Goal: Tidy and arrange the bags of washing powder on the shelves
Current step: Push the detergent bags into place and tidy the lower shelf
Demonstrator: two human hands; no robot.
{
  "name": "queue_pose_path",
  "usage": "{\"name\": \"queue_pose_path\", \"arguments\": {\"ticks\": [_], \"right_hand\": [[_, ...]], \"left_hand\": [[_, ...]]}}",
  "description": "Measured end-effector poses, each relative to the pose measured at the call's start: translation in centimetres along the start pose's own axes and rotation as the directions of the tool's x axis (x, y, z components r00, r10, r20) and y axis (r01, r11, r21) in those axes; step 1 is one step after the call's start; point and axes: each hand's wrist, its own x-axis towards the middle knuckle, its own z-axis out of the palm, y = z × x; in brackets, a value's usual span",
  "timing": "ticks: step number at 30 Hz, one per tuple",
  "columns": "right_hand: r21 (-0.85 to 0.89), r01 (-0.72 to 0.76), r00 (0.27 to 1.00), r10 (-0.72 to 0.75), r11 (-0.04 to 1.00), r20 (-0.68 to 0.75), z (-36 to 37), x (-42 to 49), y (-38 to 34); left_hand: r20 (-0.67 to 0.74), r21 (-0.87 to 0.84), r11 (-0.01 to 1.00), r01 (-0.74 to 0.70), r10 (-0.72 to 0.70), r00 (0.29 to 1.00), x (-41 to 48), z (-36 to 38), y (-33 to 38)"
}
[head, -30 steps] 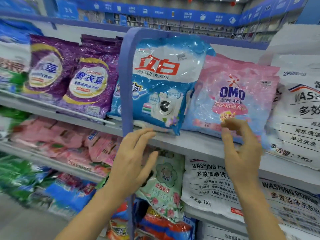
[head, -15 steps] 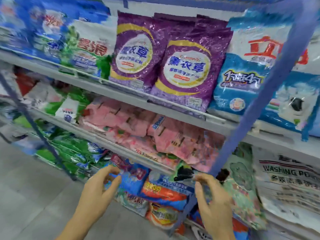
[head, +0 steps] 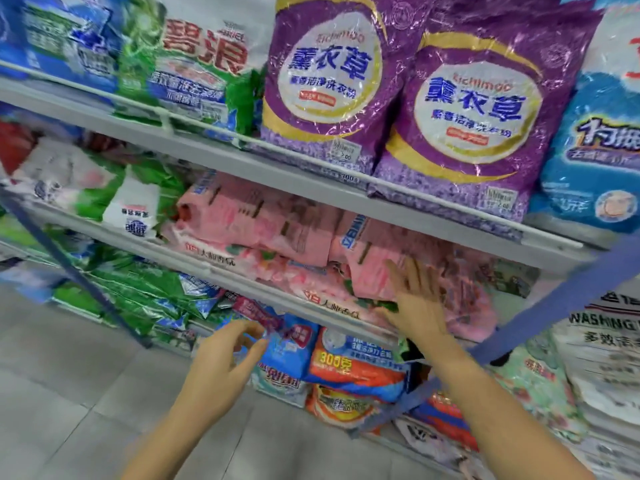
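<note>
A jumbled heap of pink washing powder bags lies flat on the middle shelf. My right hand reaches over the shelf's front edge, fingers spread and straight, against the right part of the pink heap. My left hand hovers lower, in front of the shelf below, fingers loosely curved and holding nothing, close to a blue bag. Two purple bags stand upright on the shelf above.
Green and white bags and blue bags stand on the upper shelf. Green bags and orange-blue bags crowd the lower shelf. Blue slanting uprights cross the shelving. White washing powder sacks sit right. Grey tiled floor lies below left.
My view has swung left and down from the blue and pink OMO bags to the lower shelves. My right hand rose onto the pink heap; my left hand moved nearer the blue bag.
</note>
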Motion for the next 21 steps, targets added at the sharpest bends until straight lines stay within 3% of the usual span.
{"name": "queue_pose_path", "arguments": {"ticks": [5,14,17,19,21], "right_hand": [[-0.203,0.164,0.986,-0.161,0.965,0.032,0.5,1.4,1.1],[-0.119,0.271,0.953,-0.283,0.955,-0.105,-0.5,3.1,2.4],[-0.072,0.232,0.971,-0.235,0.97,-0.036,-2.4,3.8,2.4],[-0.147,0.156,0.984,-0.14,0.977,0.113,-3.3,4.4,3.0],[-0.098,0.195,0.966,-0.174,0.976,0.193,-3.8,4.6,3.8]], "left_hand": [[0.032,-0.021,0.999,-0.039,0.04,0.999,1.8,1.0,0.7],[0.101,-0.031,0.998,-0.06,0.063,0.993,4.1,1.7,0.3],[0.156,-0.07,0.995,-0.077,0.087,0.984,5.3,1.4,-0.1],[0.186,-0.08,0.993,-0.087,0.101,0.977,6.3,1.1,-0.6],[0.226,-0.112,0.992,-0.063,0.087,0.97,7.2,0.8,-1.0]]}}
